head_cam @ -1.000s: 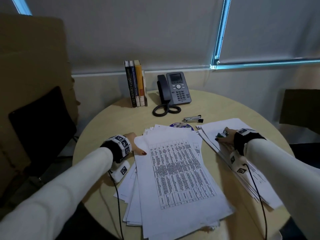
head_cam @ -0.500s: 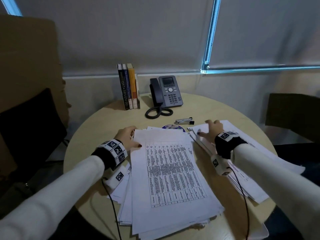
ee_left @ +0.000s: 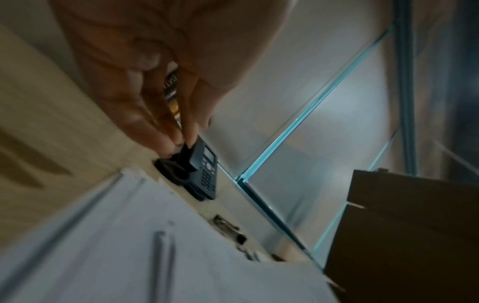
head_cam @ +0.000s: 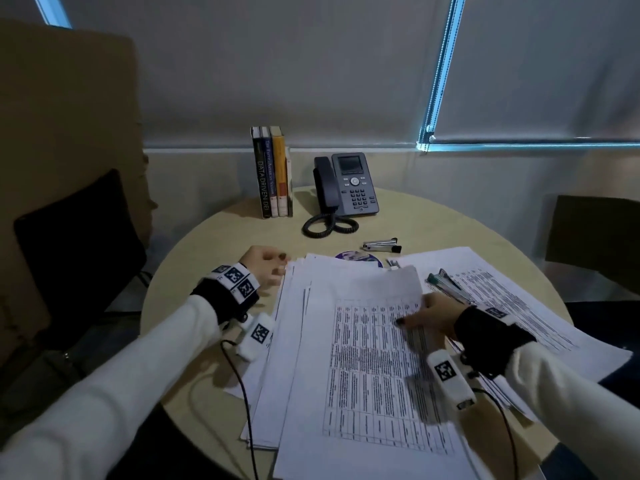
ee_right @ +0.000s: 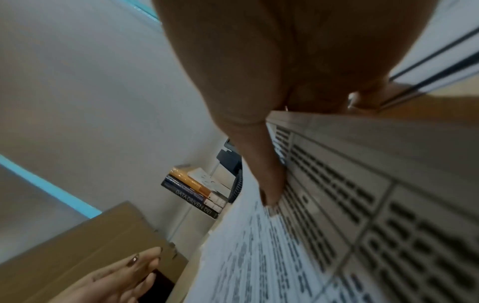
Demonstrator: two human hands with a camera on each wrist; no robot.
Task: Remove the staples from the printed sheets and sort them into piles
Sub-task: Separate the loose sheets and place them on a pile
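A thick stack of printed sheets (head_cam: 363, 393) with tables lies in the middle of the round table (head_cam: 214, 244). My right hand (head_cam: 420, 315) grips the top sheet (ee_right: 337, 184) near its far right corner, thumb (ee_right: 267, 184) on top, fingers hidden beneath. That corner curls up off the stack. My left hand (head_cam: 268, 268) hovers just left of the stack's far corner, fingers loosely curled, holding nothing; it also shows in the right wrist view (ee_right: 116, 276). A second pile (head_cam: 526, 306) lies to the right, with a green-handled metal tool (head_cam: 445, 284) on it.
A stapler (head_cam: 382, 244) and a disc (head_cam: 358, 261) lie just beyond the stacks. A desk phone (head_cam: 349, 185) and upright books (head_cam: 272, 171) stand at the table's far edge. Dark chairs (head_cam: 79, 237) flank the table on both sides.
My right hand left the right pile, put the green tool down there, and crossed to the middle stack, taking the top sheet's corner. My left hand slid off the stack's edge.
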